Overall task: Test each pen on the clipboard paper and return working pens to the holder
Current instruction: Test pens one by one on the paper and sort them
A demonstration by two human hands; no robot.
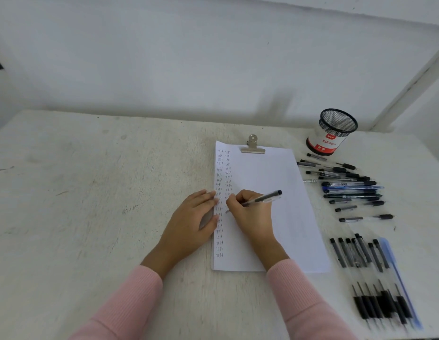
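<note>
Two hands are being used at the paper (pixel 274 217). The pen (pixel 265 198) is being pinched in the curled fingers of the right hand (pixel 250 214). Its tip is being pressed to the sheet near the foot of the second column of "test" marks, and its dark end is being tilted up and to the right. The left hand (pixel 196 217) is being laid flat, fingers straight and together, with the fingertips being rested on the paper's left edge, just beside the writing hand.

The step in hand is judged to be the trial stroke. It is advised that the sheet be held down by the flat hand, that light, even pressure be applied, and that the mark be set in blank space apart from the older words, so that a faint line is not being misread. Whether ink is flowing cannot be told; the tip is too small and blurred.

Further out, the sheet's top is being gripped by the clip (pixel 252 146). Loose pens (pixel 348 187) are lying in groups on the table (pixel 91 192) to the right. The holder (pixel 333 133) is standing upright beyond them, well apart from the hand, with no pen showing above its rim.
</note>
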